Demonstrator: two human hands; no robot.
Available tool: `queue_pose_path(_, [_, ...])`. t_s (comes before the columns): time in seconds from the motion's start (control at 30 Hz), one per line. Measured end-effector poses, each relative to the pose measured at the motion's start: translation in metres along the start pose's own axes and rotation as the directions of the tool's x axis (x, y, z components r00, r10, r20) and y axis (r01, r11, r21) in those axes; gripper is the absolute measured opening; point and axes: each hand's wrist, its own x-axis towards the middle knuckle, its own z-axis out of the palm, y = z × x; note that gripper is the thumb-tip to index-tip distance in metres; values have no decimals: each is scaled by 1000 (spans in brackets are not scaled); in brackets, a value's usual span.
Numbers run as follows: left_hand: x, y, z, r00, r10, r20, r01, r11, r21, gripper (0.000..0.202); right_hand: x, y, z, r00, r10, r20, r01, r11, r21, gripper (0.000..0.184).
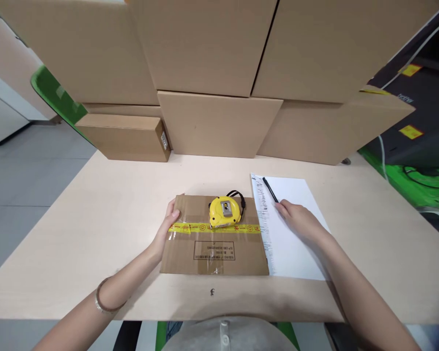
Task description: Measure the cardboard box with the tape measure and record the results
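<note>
The left hand (167, 224) grips the left edge of a taped carton (215, 263) on the counter (106, 224); a tape measure (219, 214) rests on top. The right hand (298, 218) holds a black pen (269, 189) over paper (296, 253). Cardboard boxes (219, 124) line the rear, the uppermost cut off; grey floor (32, 165) shows left. Carton printing is illegible.

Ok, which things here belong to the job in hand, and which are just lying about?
Likely part of the job:
- taped box, left hand at its left edge
- yellow tape measure, on that box
- black pen, in the right hand
- white paper

Apparently just lying about:
- small box, back left
- stacked boxes
- dark machine, right
</note>
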Motion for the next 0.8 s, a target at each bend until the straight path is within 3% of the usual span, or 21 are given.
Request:
queue_pose_path(0.17, [1,-2,-9,1000,11,22,-12,998,56,60,9,14,6,990,-134,42,106,912,396,48])
queue_pose_path(0.3, [2,0,-13,999,29,22,-31,995,100,62,10,21,17,978,-188,90,108,829,549,48])
queue_pose_path(0.5, [3,3,-11,999,39,15,-41,989,144,61,11,23,21,971,-204,121,86,779,621,44])
queue_pose_path(0.8, [2,6,-8,998,48,-33,-42,986,161,67,11,22,25,972,-182,145,58,792,608,39])
